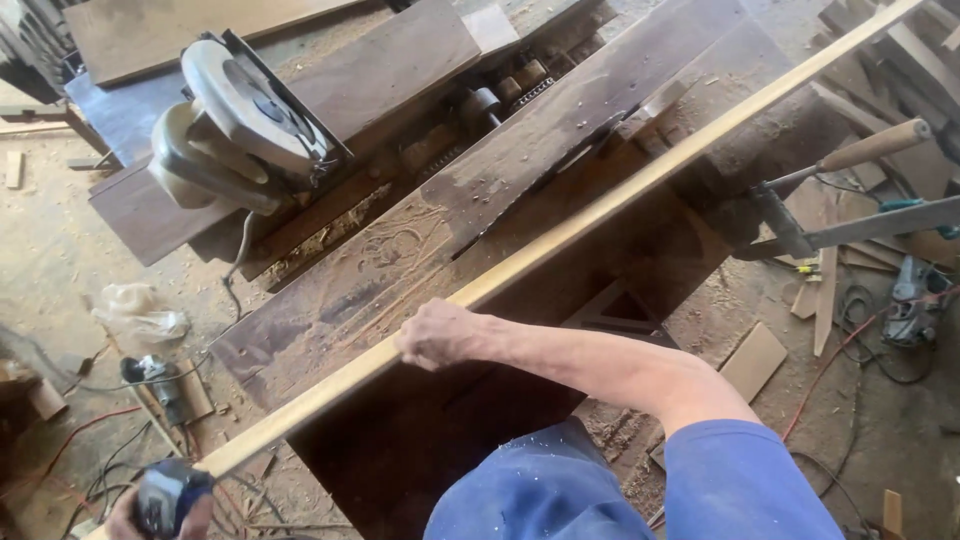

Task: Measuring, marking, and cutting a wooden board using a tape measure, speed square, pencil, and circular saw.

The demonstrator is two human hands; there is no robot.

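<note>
Left hand: the left hand (160, 512) sits at the bottom-left corner, closest to the camera, fingers wrapped round a small dark blue tool (168, 492) at the near end of the strip; what kind of tool it is cannot be told.
Right hand: the right hand (437, 335) reaches forward on a bare forearm from a blue sleeve, closed down over the strip – gripping its edge.
Strip: a long pale wooden strip (600, 212) runs from the left hand, under the right hand, and away to the far upper right, lying along the near edge of the dark workbench (420, 240).
Step in hand: judged from the grip, the strip is being steadied with the right hand while the left works at its near end.
Next move: likely calls for a firm right-hand hold so the slender strip does not flex.
Beyond the right hand: sawdust on the bench; farther left, a circular saw (240, 125) rests on a plank.
Far right: a wooden-handled tool (850, 155) juts out close to the strip – a possible snag.
Left of the hands: cables and scraps on the floor.
</note>
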